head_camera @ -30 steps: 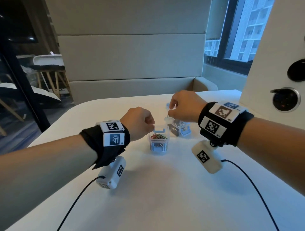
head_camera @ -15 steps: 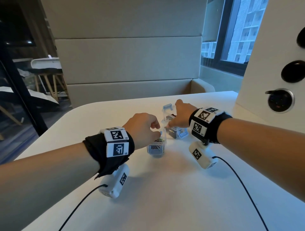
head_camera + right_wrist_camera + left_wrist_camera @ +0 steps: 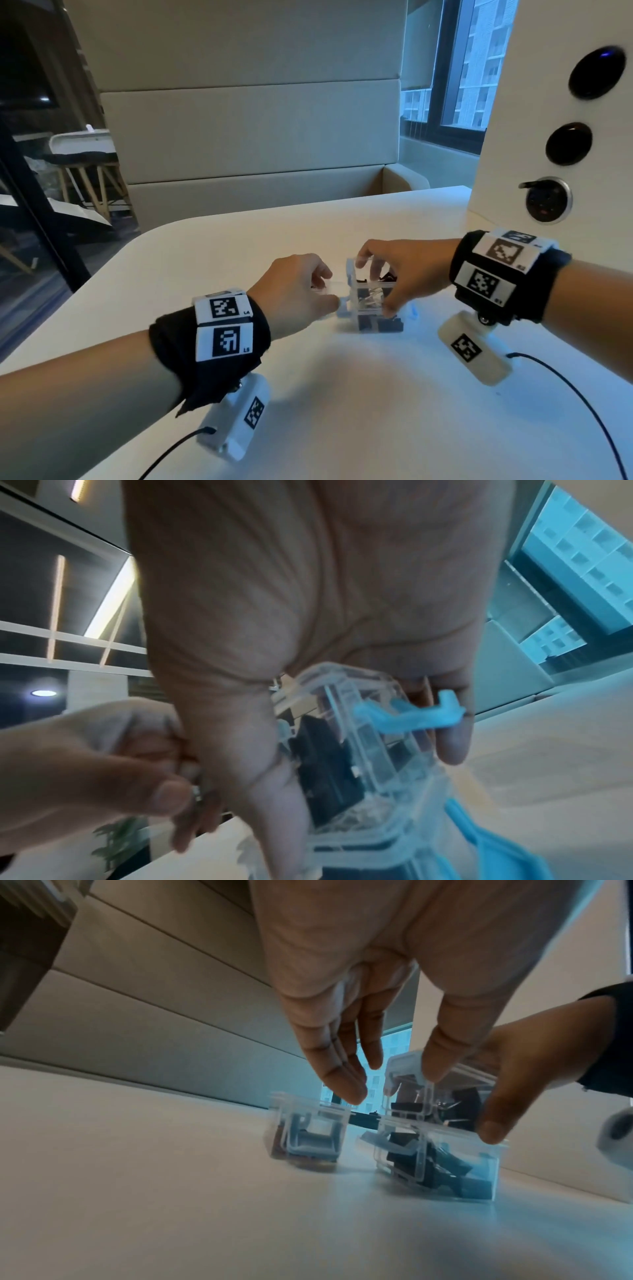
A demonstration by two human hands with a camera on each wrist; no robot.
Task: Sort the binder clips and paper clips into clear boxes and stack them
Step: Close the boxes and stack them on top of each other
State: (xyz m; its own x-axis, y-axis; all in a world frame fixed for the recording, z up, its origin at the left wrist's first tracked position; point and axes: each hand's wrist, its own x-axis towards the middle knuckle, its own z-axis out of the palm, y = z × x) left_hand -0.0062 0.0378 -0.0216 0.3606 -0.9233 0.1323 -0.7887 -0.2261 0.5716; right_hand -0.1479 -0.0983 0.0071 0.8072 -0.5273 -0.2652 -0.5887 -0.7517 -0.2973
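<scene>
Two clear boxes of black binder clips are stacked on the white table [image 3: 342,394]. My right hand [image 3: 376,284] grips the upper box [image 3: 368,294] from above, thumb on its near side, fingers over the far side. The lower box [image 3: 376,325] stands on the table. In the right wrist view the upper box [image 3: 346,737] shows a raised blue latch [image 3: 411,718]. My left hand [image 3: 394,1080] hovers with straight fingers, the thumb touching the upper box's latch [image 3: 405,1064]. A smaller clear box [image 3: 308,1131] sits below those fingers, its contents blurred.
A white wall panel [image 3: 555,102] with round dark sockets rises at the table's right edge. A beige padded bench back [image 3: 250,137] stands beyond the far edge. Black cables [image 3: 565,377] trail from both wrist cameras across the near table.
The right hand has left the small box and now grips a clear box of binder clips standing on another. The left hand has shifted right, up against the stack.
</scene>
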